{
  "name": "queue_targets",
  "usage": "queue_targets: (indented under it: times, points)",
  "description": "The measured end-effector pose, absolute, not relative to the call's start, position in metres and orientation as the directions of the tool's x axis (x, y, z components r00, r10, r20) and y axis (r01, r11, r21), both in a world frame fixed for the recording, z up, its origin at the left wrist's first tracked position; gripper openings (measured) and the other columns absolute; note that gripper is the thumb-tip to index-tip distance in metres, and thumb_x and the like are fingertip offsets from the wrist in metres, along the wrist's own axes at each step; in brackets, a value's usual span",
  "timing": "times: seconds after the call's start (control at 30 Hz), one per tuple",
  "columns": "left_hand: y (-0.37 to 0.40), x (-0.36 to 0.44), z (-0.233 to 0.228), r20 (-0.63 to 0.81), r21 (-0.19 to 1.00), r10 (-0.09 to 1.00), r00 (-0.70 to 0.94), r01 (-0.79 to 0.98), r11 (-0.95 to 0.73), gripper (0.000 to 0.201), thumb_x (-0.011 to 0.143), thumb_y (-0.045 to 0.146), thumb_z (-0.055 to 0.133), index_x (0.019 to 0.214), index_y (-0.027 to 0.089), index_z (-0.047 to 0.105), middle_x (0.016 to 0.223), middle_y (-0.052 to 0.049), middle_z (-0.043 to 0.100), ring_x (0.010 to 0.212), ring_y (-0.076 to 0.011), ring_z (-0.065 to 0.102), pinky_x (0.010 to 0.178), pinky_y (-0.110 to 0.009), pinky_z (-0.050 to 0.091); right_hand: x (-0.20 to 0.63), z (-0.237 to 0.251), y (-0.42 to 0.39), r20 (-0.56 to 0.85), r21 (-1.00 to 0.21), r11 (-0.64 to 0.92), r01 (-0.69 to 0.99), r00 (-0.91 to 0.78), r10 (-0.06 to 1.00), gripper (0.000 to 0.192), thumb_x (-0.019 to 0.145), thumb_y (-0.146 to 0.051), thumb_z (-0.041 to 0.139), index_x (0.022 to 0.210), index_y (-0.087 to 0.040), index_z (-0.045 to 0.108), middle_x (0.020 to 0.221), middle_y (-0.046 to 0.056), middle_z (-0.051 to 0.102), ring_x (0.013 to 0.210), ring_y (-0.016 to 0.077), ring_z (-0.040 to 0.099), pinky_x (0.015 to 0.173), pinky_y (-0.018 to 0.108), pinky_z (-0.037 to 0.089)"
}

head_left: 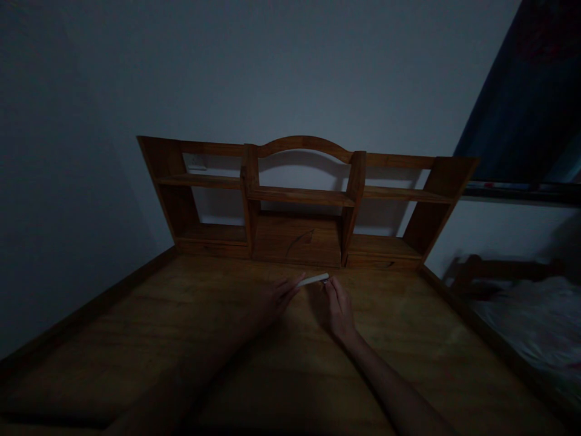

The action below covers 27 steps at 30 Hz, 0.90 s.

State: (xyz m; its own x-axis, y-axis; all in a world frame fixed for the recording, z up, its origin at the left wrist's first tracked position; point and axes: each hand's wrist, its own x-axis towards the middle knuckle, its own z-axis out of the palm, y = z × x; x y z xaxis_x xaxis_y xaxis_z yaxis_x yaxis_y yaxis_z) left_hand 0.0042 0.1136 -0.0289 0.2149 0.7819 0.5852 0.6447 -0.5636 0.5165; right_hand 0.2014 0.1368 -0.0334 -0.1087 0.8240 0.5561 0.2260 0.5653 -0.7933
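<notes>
Above the wooden desk top [290, 387], my left hand [280, 297] is closed on the left end of a pale, slim, bar-like object [313, 280]. The object lies nearly level, its right end slightly higher. My right hand [339, 309] is closed in a pinch close to that right end. A small dark, shiny bit shows at the right fingertips; the dim light hides what it is. I cannot tell whether the right fingers also touch the pale bar.
A wooden shelf unit [299, 195] with small drawers stands along the desk's back edge against the wall. Raised wooden edges run down both sides of the desk. At the right are a dark curtain [521, 103] and a pale crumpled heap [531, 315]. The room is dim.
</notes>
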Motion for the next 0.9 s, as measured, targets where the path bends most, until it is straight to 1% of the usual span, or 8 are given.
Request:
queue_targets:
  times: [0.2,0.43,0.57,0.67,0.9]
  points:
    - [0.12,-0.003,-0.03,0.614,0.536,0.781,0.118,0.664,-0.521,0.04,0.094,0.034,0.041,0.134,0.029,0.046,0.122,-0.004,0.061,0.106,-0.019,0.06,0.093,-0.036,0.049,0.201,-0.032,0.136,0.556,-0.795,0.57,0.208,-0.125,0.822,0.026,0.096,-0.033,0.033,0.078,-0.022,0.048,0.073,-0.001,0.052,0.069,0.0155,0.05,0.066,0.026,0.034]
    - [0.111,0.002,-0.028,0.619,0.47,0.753,0.221,0.664,-0.581,0.04,0.095,0.035,0.04,0.135,0.03,0.044,0.119,-0.004,0.062,0.099,-0.0174,0.063,0.085,-0.032,0.052,0.201,-0.032,0.136,0.567,-0.799,0.576,0.171,-0.103,0.817,0.025,0.096,-0.033,0.032,0.08,-0.022,0.048,0.073,-0.001,0.05,0.068,0.0159,0.048,0.064,0.027,0.033]
    - [0.115,0.001,-0.031,0.636,0.455,0.748,0.189,0.691,-0.562,0.041,0.095,0.037,0.039,0.135,0.029,0.044,0.118,-0.005,0.063,0.1,-0.0181,0.062,0.086,-0.033,0.052,0.202,-0.032,0.136,0.558,-0.807,0.567,0.165,-0.102,0.824,0.026,0.096,-0.034,0.031,0.079,-0.022,0.047,0.072,0.0,0.049,0.067,0.0161,0.047,0.064,0.027,0.033]
    - [0.116,-0.001,-0.032,0.654,0.452,0.738,0.166,0.697,-0.557,0.041,0.095,0.038,0.038,0.134,0.028,0.045,0.11,-0.006,0.065,0.094,-0.018,0.063,0.082,-0.032,0.053,0.202,-0.031,0.134,0.56,-0.806,0.568,0.165,-0.098,0.823,0.025,0.097,-0.034,0.031,0.081,-0.022,0.047,0.075,0.0,0.049,0.069,0.0162,0.046,0.065,0.027,0.034]
    - [0.109,0.004,-0.03,0.621,0.47,0.765,0.173,0.698,-0.54,0.042,0.095,0.038,0.038,0.135,0.03,0.044,0.1,-0.005,0.064,0.082,-0.0153,0.062,0.074,-0.028,0.053,0.2,-0.026,0.13,0.558,-0.803,0.572,0.17,-0.123,0.821,0.021,0.097,-0.032,0.033,0.086,-0.022,0.048,0.077,-0.001,0.049,0.071,0.016,0.048,0.069,0.028,0.034]
